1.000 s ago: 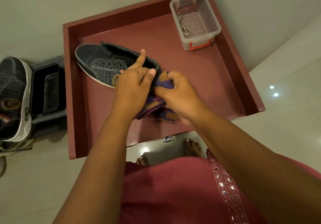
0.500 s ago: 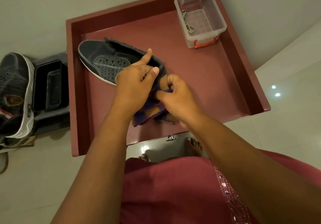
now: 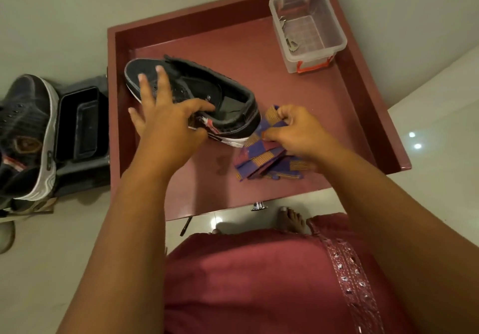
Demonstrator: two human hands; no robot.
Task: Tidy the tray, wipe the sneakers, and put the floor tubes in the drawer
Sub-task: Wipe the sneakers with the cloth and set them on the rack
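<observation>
A dark sneaker (image 3: 197, 92) lies on its side in the maroon tray (image 3: 285, 79), toe toward the tray's far left corner, heel near the middle. The left hand (image 3: 166, 118) is spread over it – fingers (image 3: 162, 85) fanned wide across the toe and lace area, thumb hooked at the collar opening, so it steadies the shoe with an open palm. Just beside the heel, the right hand (image 3: 298, 131) pinches a folded purple-and-orange checked cloth (image 3: 261, 157), fingertips closed on its upper edge while the rest rests on the tray floor. A clear plastic box (image 3: 308, 27) with orange clips sits in the far right corner – something small and metallic lies inside. Off the tray to the left, a second sneaker (image 3: 26, 136) lies beside a black container (image 3: 80, 123).
</observation>
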